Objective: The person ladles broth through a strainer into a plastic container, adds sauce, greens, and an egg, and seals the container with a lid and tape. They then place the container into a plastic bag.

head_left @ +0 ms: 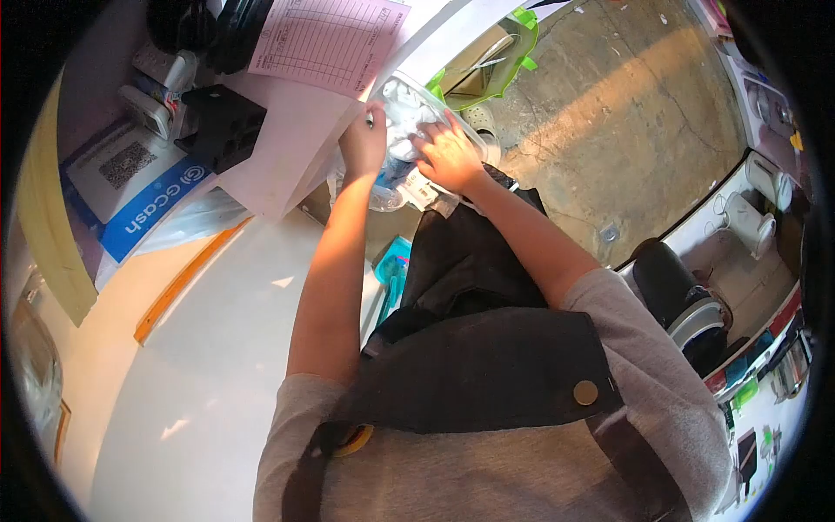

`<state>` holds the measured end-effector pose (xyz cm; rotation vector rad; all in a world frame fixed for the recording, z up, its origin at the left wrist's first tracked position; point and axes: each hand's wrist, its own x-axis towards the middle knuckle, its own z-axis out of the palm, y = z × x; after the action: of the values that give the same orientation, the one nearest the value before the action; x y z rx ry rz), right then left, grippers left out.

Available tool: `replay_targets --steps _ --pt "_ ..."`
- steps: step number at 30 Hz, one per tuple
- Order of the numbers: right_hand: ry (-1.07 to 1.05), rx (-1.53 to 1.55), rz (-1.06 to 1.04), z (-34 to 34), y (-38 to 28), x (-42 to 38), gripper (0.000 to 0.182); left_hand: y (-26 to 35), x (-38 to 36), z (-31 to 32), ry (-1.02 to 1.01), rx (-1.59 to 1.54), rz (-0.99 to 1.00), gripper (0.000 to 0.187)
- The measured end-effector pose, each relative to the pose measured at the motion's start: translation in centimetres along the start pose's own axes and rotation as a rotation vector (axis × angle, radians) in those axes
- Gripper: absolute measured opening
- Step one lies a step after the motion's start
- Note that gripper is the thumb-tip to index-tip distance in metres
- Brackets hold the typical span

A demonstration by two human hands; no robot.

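Note:
A light plastic bin [388, 204] stands ahead of me beside the desk, filled with crumpled white plastic or paper [402, 106]. At its left side is my left hand [364, 146], fingers curled closed; a small dark-and-white thing shows by the thumb, too small to name. My right hand [448, 158] reaches over the bin's right side with fingers spread, the fingertips touching the white contents. Just below that hand sits a white printed packet or label [419, 189]. Part of the bin is hidden by both hands.
A pink form [329, 39] lies on the desk at upper left, near a black holder [222, 129] and a blue-and-white QR sign [130, 187]. A green-edged bag [496, 65] stands on the concrete floor [600, 130]. Teal plastic items [394, 274] lie below the bin. Shelves with containers [748, 222] line the right.

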<state>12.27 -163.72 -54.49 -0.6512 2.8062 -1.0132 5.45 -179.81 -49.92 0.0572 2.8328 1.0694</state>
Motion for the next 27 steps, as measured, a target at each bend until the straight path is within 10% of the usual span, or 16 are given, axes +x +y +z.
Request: replay_targets --steps 5,9,15,19,27 --pt "-0.008 -0.045 -0.003 -0.2 -0.2 -0.1 0.04 1.7 1.6 1.2 -0.103 0.405 0.206 0.035" --pt "0.04 -0.035 0.004 0.0 -0.1 -0.1 0.037 0.4 1.6 1.0 -0.29 0.292 -0.02 0.018" --pt "-0.042 -0.045 0.042 -0.6 -0.3 0.5 0.032 0.9 -3.6 -1.4 0.118 0.418 0.345 0.011" --pt "-0.071 -0.079 0.034 -1.4 -0.7 0.9 0.031 -1.1 -5.7 -0.2 0.078 0.296 0.024 0.01" --pt "0.098 -0.039 0.0 -0.4 -0.8 1.5 0.033 1.7 -3.7 -0.9 0.143 0.234 0.156 0.024"
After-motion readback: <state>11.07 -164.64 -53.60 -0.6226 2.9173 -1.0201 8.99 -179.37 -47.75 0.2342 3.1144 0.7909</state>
